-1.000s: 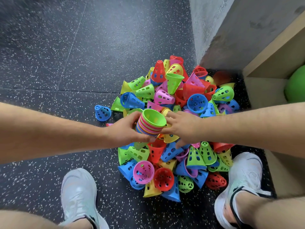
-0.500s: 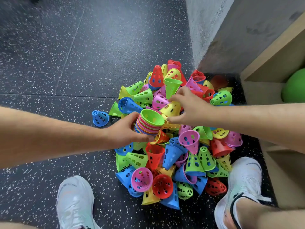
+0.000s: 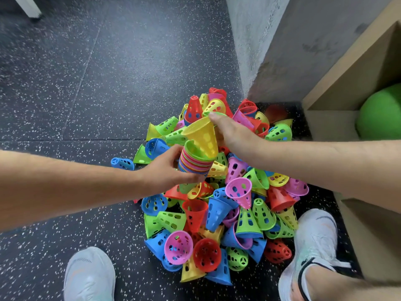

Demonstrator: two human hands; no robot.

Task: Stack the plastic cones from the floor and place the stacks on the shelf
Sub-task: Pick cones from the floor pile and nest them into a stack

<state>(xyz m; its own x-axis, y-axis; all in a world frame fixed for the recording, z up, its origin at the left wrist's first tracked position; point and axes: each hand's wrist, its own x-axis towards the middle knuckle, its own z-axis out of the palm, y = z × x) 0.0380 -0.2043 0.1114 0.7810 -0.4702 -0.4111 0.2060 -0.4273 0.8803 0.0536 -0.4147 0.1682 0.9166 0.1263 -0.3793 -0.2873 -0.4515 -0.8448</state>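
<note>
A big heap of perforated plastic cones (image 3: 219, 205) in red, blue, green, yellow and pink lies on the dark speckled floor. My left hand (image 3: 168, 170) grips a multicoloured stack of cones (image 3: 193, 161) held above the heap, its open end up with a green cone on top. My right hand (image 3: 230, 133) holds a yellow cone (image 3: 202, 136), whose narrow end sits partly inside the stack's top. The wooden shelf (image 3: 347, 83) stands at the right.
A grey concrete wall corner (image 3: 256, 46) rises behind the heap. A green ball (image 3: 382, 114) sits in the shelf's compartment. My two white shoes (image 3: 89, 276) (image 3: 310, 242) flank the heap's near side. One blue cone (image 3: 122, 163) lies apart at the left.
My right hand picked a yellow cone out of the heap, lifted it and brought it into the top of the stack. My left hand kept hold of the stack.
</note>
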